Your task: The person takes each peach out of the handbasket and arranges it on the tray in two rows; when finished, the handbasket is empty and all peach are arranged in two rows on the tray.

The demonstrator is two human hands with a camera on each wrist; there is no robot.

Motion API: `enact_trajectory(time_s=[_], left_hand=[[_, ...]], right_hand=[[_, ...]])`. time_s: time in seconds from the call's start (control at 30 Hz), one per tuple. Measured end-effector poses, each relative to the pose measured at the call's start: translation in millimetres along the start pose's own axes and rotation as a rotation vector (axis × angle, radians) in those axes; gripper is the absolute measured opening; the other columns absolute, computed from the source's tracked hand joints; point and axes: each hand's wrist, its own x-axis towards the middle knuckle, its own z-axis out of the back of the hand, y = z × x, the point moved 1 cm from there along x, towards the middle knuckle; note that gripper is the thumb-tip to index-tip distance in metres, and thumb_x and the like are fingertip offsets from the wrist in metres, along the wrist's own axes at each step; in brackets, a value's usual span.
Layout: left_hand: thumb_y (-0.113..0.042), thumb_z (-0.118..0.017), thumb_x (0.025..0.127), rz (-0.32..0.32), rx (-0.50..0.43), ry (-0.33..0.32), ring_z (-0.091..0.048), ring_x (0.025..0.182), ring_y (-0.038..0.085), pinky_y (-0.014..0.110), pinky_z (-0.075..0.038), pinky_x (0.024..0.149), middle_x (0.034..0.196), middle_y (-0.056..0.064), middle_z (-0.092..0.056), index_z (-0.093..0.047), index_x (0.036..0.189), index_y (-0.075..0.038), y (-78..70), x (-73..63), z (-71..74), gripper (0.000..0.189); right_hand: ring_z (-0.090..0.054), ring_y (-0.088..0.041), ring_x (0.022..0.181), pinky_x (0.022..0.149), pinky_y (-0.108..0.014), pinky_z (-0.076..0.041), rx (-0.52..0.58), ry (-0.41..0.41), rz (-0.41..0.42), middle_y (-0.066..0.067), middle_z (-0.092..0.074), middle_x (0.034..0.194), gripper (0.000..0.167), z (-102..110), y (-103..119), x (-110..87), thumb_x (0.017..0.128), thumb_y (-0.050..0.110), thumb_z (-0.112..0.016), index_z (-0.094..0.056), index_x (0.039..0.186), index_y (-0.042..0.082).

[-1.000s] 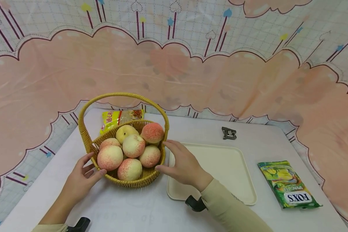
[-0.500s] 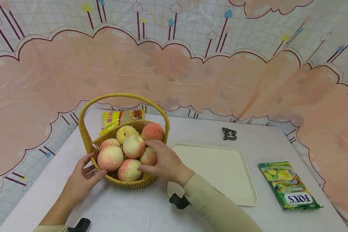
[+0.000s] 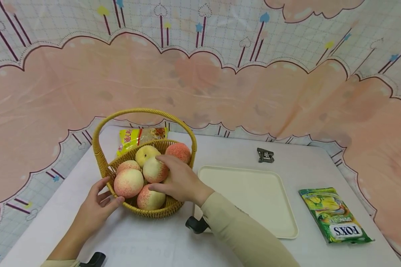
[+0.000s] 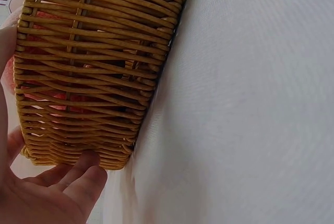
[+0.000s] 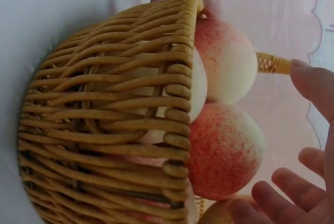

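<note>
A yellow wicker basket (image 3: 155, 213) with a tall arched handle stands on the table, filled with several peaches. My left hand (image 3: 95, 205) holds its left side, thumb at the rim and fingers against the outer wall; the left wrist view shows those fingers (image 4: 78, 177) on the wicker (image 4: 94, 67). Over the basket, my right hand (image 3: 180, 183) spreads thumb and fingers around the topmost pale peach (image 3: 153, 170). In the right wrist view the right fingers (image 5: 279, 200) stand off from a red-speckled peach (image 5: 227, 153). A peach on the basket's right is mostly hidden behind this hand.
Right of the basket lies a cream tray (image 3: 250, 200), partly under my right forearm. A green Fox's candy bag (image 3: 335, 215) is at far right, a small black packet (image 3: 265, 155) behind the tray. Behind the basket lies a yellow snack bag (image 3: 130, 139).
My right hand has left the basket's right rim and moved left over the peaches, to the topmost one. The left hand keeps its place on the basket.
</note>
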Motion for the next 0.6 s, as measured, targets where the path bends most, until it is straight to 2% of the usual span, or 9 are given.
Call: enact_trajectory(time_s=[0.23,0.6], left_hand=[[-0.031,-0.071,0.095,-0.006,0.009,-0.006,-0.037,0.132,0.058,0.055,-0.038,0.1,0.158,0.033,-0.015,-0.009,0.155,0.005,-2.0,-0.6,-0.1,0.094],[-0.032,-0.069,0.096,0.0,0.009,0.001,-0.036,0.132,0.059,0.056,-0.039,0.1,0.158,0.034,-0.014,-0.008,0.156,0.005,-0.6,-0.6,-0.6,0.094]], right_hand=[[-0.045,-0.015,0.135,0.109,-0.028,-0.039,0.057,0.034,-0.065,-0.003,-0.049,0.147,0.08,-4.5,0.7,2.7,0.087,0.043,-0.078,-0.042,0.151,0.01],[-0.044,-0.017,0.137,0.111,-0.031,-0.037,0.052,0.029,-0.074,-0.004,-0.049,0.148,0.08,-8.6,0.9,3.1,0.086,0.044,-0.078,-0.044,0.15,0.01]])
